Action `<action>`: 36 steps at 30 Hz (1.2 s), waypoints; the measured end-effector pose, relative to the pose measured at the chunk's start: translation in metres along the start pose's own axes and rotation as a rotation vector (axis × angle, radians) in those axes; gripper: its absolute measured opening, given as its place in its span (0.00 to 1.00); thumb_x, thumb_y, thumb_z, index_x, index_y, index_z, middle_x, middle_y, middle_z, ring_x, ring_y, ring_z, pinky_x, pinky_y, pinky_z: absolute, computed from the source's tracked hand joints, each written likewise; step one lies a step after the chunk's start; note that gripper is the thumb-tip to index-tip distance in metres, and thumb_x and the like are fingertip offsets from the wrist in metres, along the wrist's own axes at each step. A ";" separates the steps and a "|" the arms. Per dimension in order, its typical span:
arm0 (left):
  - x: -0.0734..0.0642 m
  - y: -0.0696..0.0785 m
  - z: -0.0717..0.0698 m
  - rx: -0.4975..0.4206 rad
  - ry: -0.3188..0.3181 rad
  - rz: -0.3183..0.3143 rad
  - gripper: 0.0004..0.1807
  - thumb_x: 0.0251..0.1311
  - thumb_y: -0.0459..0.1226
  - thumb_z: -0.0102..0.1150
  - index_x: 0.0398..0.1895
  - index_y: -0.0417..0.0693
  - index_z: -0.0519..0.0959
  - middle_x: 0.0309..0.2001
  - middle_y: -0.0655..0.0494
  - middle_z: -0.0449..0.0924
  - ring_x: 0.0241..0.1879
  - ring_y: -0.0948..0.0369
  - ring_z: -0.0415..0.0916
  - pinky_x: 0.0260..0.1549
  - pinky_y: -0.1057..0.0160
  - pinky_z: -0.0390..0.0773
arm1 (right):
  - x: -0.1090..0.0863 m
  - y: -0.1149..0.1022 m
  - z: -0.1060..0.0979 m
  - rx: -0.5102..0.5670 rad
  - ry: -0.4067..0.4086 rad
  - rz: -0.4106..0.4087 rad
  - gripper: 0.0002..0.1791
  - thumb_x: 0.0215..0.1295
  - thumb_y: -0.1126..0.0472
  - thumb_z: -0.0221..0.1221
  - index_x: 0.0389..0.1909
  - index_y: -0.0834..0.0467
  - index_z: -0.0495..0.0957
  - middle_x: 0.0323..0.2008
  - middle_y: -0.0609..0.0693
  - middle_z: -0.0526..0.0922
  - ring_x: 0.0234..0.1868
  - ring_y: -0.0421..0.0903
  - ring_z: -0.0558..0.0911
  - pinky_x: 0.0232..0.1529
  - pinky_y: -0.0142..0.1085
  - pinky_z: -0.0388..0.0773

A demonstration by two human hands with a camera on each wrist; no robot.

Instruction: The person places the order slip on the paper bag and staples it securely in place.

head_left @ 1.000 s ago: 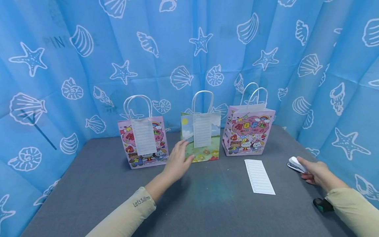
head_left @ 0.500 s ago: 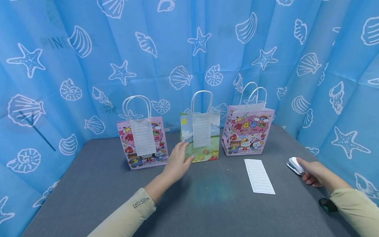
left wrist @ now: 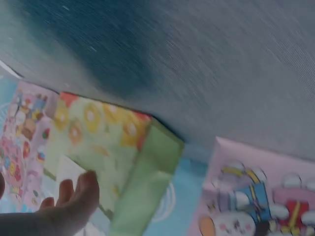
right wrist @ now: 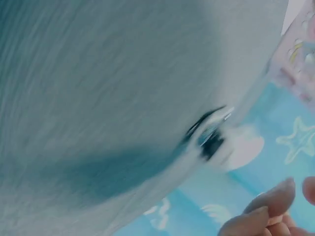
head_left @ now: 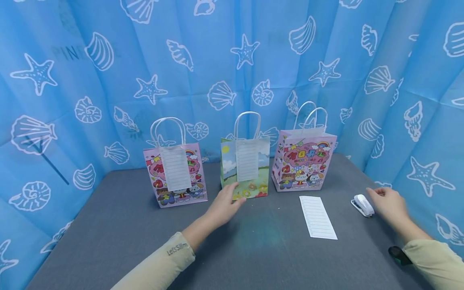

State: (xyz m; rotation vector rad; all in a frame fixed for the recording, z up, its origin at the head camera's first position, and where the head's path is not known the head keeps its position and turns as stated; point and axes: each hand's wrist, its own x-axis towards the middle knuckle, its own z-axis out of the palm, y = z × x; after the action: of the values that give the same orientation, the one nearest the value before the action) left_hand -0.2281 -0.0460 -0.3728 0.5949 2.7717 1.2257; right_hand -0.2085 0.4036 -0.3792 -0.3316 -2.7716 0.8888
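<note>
My left hand (head_left: 224,204) is in front of the middle paper gift bag (head_left: 226,161), which is green with a flower meadow, its fingers loosely bent and empty. A lined paper slip (head_left: 247,160) hangs down that bag's front. In the left wrist view my fingers overlap the lower end of the slip. A small white stapler (head_left: 363,204) rests on the table at the right. My right hand (head_left: 390,205) is just to the right of the stapler, apart from it, with fingers loosely curled around nothing. The right wrist view shows the stapler (right wrist: 241,147) blurred.
Pink cartoon gift bags stand on either side, a left bag (head_left: 197,189) with a lined slip (head_left: 176,167) on its front and a right bag (head_left: 304,161). Another lined slip (head_left: 318,217) lies flat on the grey table (head_left: 275,257). A blue shell-print curtain (head_left: 239,40) hangs behind.
My right hand has let go of the stapler and drawn back slightly to the right. My left hand has come slightly down and right, away from the middle bag's side edge.
</note>
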 end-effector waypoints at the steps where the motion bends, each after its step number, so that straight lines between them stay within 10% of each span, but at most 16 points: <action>1: 0.001 0.001 0.003 -0.025 -0.019 -0.013 0.32 0.72 0.43 0.51 0.72 0.37 0.57 0.68 0.39 0.60 0.69 0.44 0.57 0.64 0.43 0.60 | -0.001 -0.004 0.002 0.019 0.007 -0.029 0.29 0.75 0.51 0.43 0.46 0.79 0.69 0.34 0.71 0.77 0.29 0.55 0.77 0.24 0.39 0.71; 10: 0.012 0.013 0.029 -0.045 -0.152 -0.024 0.39 0.70 0.49 0.53 0.77 0.44 0.50 0.72 0.42 0.57 0.70 0.46 0.56 0.65 0.43 0.58 | -0.002 -0.026 0.024 0.188 -0.345 -0.329 0.36 0.75 0.57 0.51 0.71 0.74 0.46 0.46 0.72 0.77 0.37 0.52 0.82 0.30 0.40 0.78; 15: 0.023 0.020 0.044 -0.031 -0.224 -0.044 0.43 0.68 0.52 0.54 0.78 0.47 0.45 0.69 0.41 0.63 0.67 0.49 0.63 0.62 0.46 0.63 | 0.001 -0.028 0.033 0.266 -0.569 -0.363 0.50 0.71 0.62 0.56 0.72 0.70 0.27 0.44 0.65 0.78 0.35 0.47 0.81 0.31 0.40 0.77; 28: 0.041 0.039 0.079 0.036 -0.316 -0.043 0.45 0.65 0.51 0.59 0.77 0.48 0.48 0.47 0.48 0.81 0.44 0.58 0.79 0.40 0.59 0.77 | 0.015 -0.026 0.038 0.203 -0.721 -0.312 0.53 0.66 0.61 0.62 0.73 0.69 0.29 0.29 0.52 0.75 0.27 0.42 0.71 0.26 0.34 0.70; 36: 0.058 0.052 0.103 0.203 -0.302 -0.096 0.46 0.61 0.56 0.60 0.77 0.54 0.51 0.64 0.52 0.72 0.61 0.57 0.71 0.57 0.57 0.71 | 0.020 -0.030 0.046 0.157 -0.750 -0.377 0.53 0.62 0.59 0.66 0.71 0.75 0.39 0.23 0.49 0.68 0.22 0.41 0.67 0.24 0.31 0.65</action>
State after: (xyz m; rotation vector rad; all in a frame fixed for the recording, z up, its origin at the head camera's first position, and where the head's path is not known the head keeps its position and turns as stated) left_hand -0.2442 0.0795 -0.3999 0.5955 2.6463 0.7681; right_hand -0.2440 0.3599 -0.3957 0.6675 -3.1838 1.3122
